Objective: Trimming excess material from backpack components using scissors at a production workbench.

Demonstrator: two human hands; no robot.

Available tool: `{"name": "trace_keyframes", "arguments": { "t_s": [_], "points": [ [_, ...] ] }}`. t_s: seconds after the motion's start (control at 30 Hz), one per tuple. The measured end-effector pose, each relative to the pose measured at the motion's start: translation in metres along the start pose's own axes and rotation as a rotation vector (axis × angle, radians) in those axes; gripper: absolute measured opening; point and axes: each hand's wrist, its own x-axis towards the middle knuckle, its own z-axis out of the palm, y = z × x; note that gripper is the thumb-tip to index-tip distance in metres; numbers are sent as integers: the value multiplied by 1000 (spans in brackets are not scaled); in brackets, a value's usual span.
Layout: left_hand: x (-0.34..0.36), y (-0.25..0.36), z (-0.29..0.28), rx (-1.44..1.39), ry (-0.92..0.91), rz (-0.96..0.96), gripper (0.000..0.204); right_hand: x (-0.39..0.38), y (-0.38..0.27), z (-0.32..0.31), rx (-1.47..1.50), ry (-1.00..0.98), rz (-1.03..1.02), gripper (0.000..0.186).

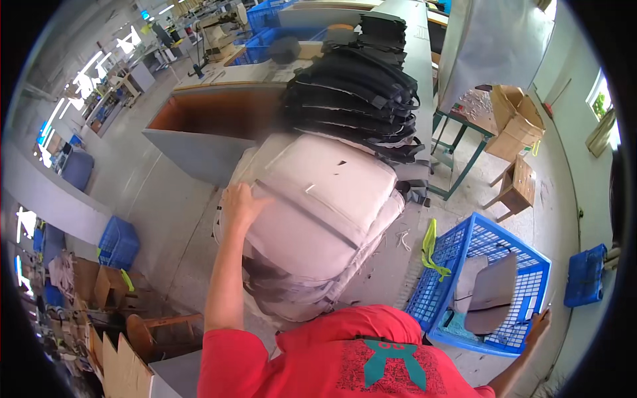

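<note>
A stack of pale pinkish-beige padded fabric panels (318, 189) lies in front of me, with a dark strip running across the upper one. On its left side rests my left hand (244, 207), thumb spread away from the fingers, with no item visible in it. Far to the right, my right hand (539, 326) is closed at the outer rim of a blue plastic basket (474, 232); its fingers are partly hard to see. Inside the basket lie greyish-beige fabric pieces (494, 288). A yellow-green strap (431, 249) is tied to the basket's near-left side.
Behind the panels, black strapped bag pieces (352, 93) are piled on the long table. An open wooden-lined bin (212, 119) stands left of them. At the right are a small wooden stool (516, 186), a cardboard box (514, 123) and another blue crate (585, 277).
</note>
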Motion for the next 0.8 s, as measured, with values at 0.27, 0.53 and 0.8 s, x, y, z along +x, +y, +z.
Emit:
{"name": "trace_keyframes", "arguments": {
  "t_s": [0.27,0.53,0.8],
  "points": [
    [-7,-7,-4,-710,12,44,32,-36,-217,100,256,-411,-162,35],
    [-47,34,-130,-921,-53,451,25,-29,-409,87,549,-600,-529,48],
    [-90,13,-204,-890,147,1080,24,-27,-544,72,937,-654,-789,61]
  ]
}}
